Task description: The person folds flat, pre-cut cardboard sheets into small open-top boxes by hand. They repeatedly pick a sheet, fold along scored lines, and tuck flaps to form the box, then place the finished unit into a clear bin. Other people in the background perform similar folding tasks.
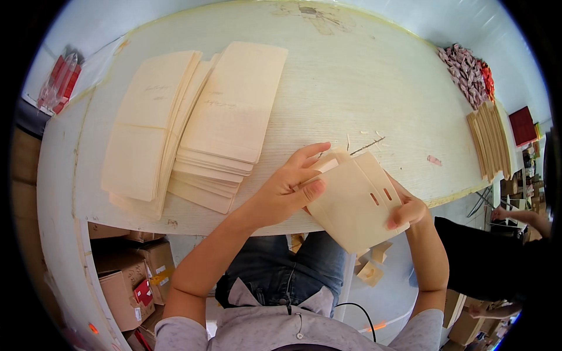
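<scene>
Both my hands hold a cream cardboard piece (351,205) over the table's front edge, above my lap. It is partly folded, with crease lines and two short slots near its right side. My left hand (293,187) grips its left edge, the thumb on the front face and the index finger stretched along a folded flap. At the right edge, my right hand (408,209) pinches the card with its thumb in front; the other fingers are mostly hidden behind it. Left of my hands lie two overlapping stacks of flat cream cards, a left stack (143,117) and a right stack (234,99).
The pale table (351,76) has small scraps (369,144) beyond my hands. Upright cream cards (489,140) and a pinkish bundle (462,70) stand at the right edge. Cardboard boxes (123,292) sit below the table at left. Another person in black (480,251) is at right.
</scene>
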`<act>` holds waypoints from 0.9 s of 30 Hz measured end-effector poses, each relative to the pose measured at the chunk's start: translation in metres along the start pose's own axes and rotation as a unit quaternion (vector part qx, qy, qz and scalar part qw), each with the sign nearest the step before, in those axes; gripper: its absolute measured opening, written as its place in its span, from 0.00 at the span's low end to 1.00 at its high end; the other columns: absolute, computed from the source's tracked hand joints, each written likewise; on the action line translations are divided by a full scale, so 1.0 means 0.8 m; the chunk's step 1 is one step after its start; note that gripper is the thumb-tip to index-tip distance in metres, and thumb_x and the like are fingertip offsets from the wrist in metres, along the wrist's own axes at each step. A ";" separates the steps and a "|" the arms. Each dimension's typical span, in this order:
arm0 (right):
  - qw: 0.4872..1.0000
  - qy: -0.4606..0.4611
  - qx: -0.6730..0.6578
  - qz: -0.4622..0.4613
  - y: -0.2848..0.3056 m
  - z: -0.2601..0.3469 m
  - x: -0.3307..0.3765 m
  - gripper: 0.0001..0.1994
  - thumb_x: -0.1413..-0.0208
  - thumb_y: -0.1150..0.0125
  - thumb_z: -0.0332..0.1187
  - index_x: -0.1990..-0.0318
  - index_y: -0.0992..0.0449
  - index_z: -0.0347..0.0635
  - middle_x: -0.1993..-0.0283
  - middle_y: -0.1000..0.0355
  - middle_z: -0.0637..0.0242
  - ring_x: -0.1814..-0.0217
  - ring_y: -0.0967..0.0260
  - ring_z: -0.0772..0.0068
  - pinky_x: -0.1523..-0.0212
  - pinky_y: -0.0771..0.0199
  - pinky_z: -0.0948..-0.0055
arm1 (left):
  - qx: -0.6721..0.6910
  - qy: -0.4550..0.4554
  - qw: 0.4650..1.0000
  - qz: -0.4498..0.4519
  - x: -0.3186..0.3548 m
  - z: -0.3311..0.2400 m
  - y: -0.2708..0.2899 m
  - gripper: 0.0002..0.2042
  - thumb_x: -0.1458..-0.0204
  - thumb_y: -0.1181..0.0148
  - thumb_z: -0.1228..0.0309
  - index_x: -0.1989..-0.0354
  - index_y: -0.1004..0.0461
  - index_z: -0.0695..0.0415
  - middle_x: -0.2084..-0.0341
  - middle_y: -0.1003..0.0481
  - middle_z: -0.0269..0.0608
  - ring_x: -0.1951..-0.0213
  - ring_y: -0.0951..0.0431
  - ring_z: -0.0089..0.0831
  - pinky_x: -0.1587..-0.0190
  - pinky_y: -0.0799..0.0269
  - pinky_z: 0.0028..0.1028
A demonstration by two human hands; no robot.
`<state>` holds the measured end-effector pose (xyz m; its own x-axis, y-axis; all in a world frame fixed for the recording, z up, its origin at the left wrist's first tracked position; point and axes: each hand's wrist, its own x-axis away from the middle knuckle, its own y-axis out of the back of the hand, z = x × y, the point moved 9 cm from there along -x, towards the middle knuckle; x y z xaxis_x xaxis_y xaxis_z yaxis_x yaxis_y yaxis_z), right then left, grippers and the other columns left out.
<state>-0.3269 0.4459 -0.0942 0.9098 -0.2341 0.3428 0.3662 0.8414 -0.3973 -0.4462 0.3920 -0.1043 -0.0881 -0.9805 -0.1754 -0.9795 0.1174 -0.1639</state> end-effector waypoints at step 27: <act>0.850 0.326 0.315 -0.269 0.039 0.057 0.066 0.42 0.61 0.30 0.38 0.39 0.48 0.41 0.37 0.45 0.56 0.34 0.50 0.64 0.40 0.47 0.64 | 0.045 -0.026 0.993 -0.106 0.005 0.009 0.009 0.15 0.56 0.38 0.76 0.57 0.25 0.60 0.43 0.42 0.46 0.41 0.41 0.35 0.42 0.43 0.32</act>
<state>-0.2767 0.4821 -0.0494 0.6334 -0.7149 -0.2960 0.7734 0.5723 0.2726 -0.4525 0.3904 -0.1133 0.1301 -0.9754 -0.1778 -0.9545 -0.0747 -0.2886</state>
